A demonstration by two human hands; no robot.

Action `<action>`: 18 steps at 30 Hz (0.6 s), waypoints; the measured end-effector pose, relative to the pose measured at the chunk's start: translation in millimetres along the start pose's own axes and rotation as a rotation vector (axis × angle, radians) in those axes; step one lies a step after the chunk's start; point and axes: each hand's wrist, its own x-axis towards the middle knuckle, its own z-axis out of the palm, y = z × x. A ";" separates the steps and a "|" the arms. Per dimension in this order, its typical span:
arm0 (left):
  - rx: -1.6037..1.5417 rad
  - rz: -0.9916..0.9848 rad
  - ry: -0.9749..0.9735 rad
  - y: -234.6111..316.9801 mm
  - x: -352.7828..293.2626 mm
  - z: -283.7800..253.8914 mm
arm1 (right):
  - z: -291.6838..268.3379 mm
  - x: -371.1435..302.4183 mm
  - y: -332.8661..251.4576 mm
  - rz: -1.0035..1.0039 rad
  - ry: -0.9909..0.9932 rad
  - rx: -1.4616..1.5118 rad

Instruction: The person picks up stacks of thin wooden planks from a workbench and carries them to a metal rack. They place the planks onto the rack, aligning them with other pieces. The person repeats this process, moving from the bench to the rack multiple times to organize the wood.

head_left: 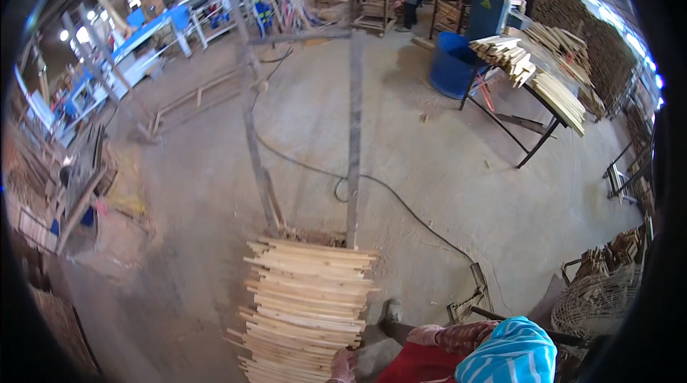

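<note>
1. While lying loosely side by side with ragged ends, risking a slide or spill of wooden strips; most likely coming from a knock or a pull on one of the ends sticking out at the left.
2. Possibly pinching the co-worker's near hand, resting at the right-hand ends, through shifting strips from another side without warning.
3. Possibly snagging the co-worker's red apron or plaid sleeve on uneven ends, through leaning in so close.
4. Possibly tripping over the black cable, looping loosely across the floor, through stepping past without looking down.
5. Seeing neither the left grip nor the right grip of the wearer; so not being able to tell opening or hold for either.
6. Finding the strips at lower middle, lying crosswise just below the foot of the dark frame; for want of any view of the wearer's grip, not being able to judge touching or apart.
7. Finding the co-worker's other hand beside the apron, apart from the strips.
</note>
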 end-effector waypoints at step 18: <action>0.422 -0.171 -0.050 195.9 62.0 173.4 | -450.3 -327.4 4.6 -0.576 1.413 0.843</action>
